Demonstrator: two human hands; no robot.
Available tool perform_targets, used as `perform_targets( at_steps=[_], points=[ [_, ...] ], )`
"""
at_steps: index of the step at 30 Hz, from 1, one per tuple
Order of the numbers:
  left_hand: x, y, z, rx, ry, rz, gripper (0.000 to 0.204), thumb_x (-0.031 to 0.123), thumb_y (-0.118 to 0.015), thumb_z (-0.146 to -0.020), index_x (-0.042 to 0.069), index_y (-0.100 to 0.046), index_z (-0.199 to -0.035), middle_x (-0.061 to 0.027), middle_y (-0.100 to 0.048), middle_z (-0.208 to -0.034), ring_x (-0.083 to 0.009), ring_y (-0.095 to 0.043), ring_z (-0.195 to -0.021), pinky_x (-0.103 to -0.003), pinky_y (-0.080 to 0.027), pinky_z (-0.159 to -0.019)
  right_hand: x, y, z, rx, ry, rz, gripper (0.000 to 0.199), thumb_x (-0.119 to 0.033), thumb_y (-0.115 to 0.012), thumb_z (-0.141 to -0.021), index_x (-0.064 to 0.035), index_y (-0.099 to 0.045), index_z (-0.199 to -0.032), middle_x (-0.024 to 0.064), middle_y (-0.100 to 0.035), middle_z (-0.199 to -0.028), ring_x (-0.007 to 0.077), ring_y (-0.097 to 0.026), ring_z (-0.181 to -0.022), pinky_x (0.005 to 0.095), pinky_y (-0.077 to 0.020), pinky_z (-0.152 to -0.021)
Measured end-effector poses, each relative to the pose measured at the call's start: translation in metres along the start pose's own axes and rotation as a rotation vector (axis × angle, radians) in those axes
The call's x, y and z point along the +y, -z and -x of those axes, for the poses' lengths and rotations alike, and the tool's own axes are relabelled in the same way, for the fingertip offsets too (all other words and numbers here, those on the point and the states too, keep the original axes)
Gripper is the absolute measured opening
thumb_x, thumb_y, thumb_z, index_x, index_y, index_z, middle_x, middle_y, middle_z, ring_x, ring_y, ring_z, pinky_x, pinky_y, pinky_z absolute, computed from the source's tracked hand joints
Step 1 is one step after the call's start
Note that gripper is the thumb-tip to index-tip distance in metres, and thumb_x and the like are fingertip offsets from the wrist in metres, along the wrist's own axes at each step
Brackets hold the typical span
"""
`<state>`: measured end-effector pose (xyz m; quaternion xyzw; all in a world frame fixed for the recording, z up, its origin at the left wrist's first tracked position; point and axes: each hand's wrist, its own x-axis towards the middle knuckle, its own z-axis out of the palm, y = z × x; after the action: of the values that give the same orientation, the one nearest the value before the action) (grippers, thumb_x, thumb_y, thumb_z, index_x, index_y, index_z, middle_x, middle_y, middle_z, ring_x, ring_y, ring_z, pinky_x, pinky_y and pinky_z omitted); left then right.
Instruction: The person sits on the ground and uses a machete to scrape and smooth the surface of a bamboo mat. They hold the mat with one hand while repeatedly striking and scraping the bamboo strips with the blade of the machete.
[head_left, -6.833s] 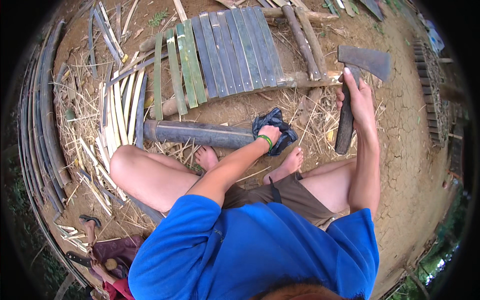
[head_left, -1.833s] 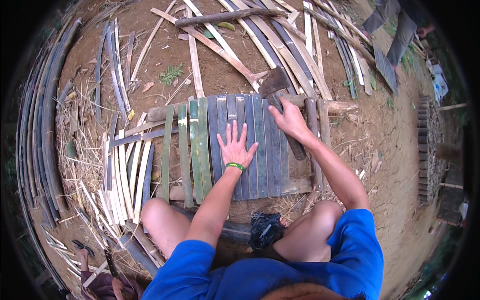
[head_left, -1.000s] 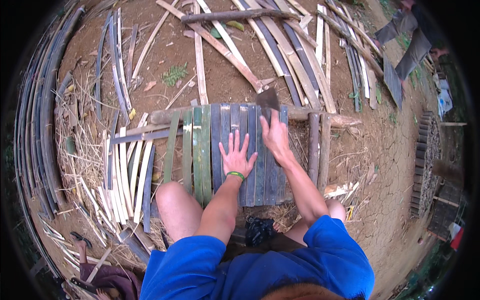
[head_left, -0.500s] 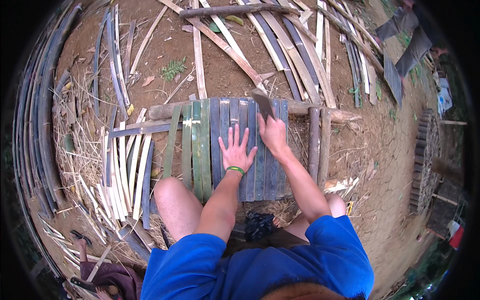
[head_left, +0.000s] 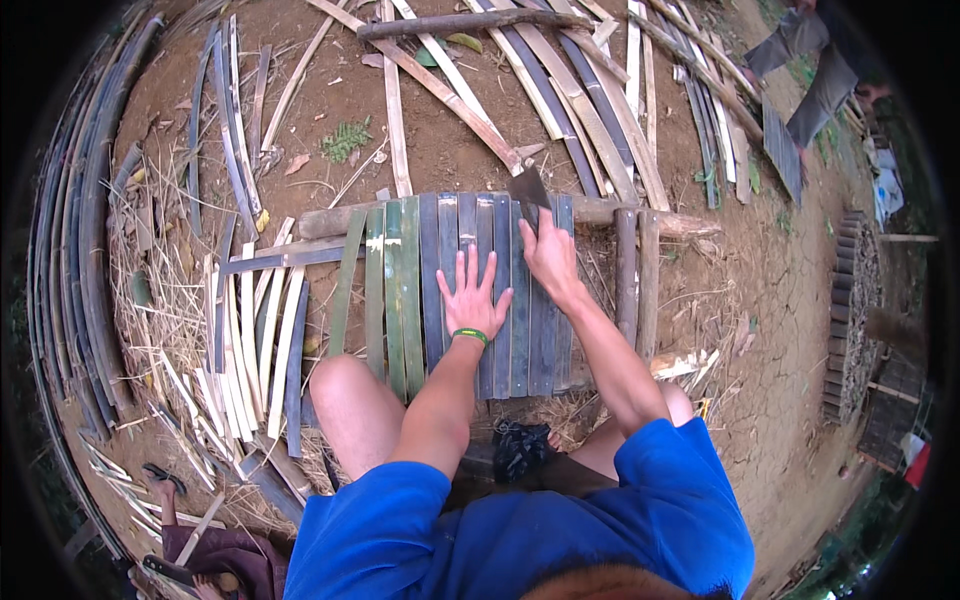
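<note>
My left hand (head_left: 472, 300) lies flat with fingers spread on the dark bamboo slats (head_left: 487, 360), a green band at its wrist. My right hand (head_left: 552, 262) is closed around the handle of a broad-bladed knife (head_left: 530, 188). Its dark blade points away from me, over the far end of the right-hand slats. The slats lie side by side, with green slats (head_left: 408, 290) along the left. They rest across a log (head_left: 325, 222) at the far end and another support near my knees. The knife's handle is mostly hidden in my fist.
Pale split bamboo strips (head_left: 255, 340) are piled at left. Long dark bamboo poles (head_left: 85, 230) line the left rim. More strips (head_left: 590, 110) and a branch (head_left: 470, 19) lie beyond. Two short logs (head_left: 637, 280) stand at right. A person (head_left: 225, 560) is at lower left, another (head_left: 820, 70) at upper right.
The knife in my right hand has swung, its blade now showing broader and tilted slightly. My right hand has shifted slightly to the right; the left stays flat on the slats.
</note>
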<state>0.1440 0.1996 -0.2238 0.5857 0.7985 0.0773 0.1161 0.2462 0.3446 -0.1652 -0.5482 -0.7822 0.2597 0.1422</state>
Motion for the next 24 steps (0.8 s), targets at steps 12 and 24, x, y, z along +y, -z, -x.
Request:
perform_targets(
  at_steps=[12, 24],
  points=[
    [0.004, -0.006, 0.004, 0.019, -0.013, -0.010, 0.077, 0.060, -0.047, -0.099, 0.025, -0.027, -0.165, -0.0112, -0.014, -0.173, -0.0328, -0.012, -0.160, -0.067, -0.004, -0.123, 0.012, -0.009, -0.025, -0.128, 0.040, 0.091, 0.039, -0.033, -0.057, -0.103, 0.0003, -0.053, -0.122, 0.0340, -0.070, -0.085, 0.0553, -0.068, -0.085, 0.0641, -0.0535, -0.077],
    [0.003, -0.014, 0.003, 0.077, -0.016, -0.015, 0.083, 0.063, -0.048, -0.098, 0.019, -0.025, -0.165, -0.0113, -0.015, -0.173, -0.0326, -0.012, -0.160, -0.067, -0.005, -0.124, -0.006, 0.058, 0.003, 0.041, 0.060, -0.136, 0.045, -0.038, -0.061, -0.101, 0.0023, -0.060, -0.120, 0.0366, -0.069, -0.091, 0.0548, -0.068, -0.090, 0.0598, -0.0543, -0.083]
  ],
)
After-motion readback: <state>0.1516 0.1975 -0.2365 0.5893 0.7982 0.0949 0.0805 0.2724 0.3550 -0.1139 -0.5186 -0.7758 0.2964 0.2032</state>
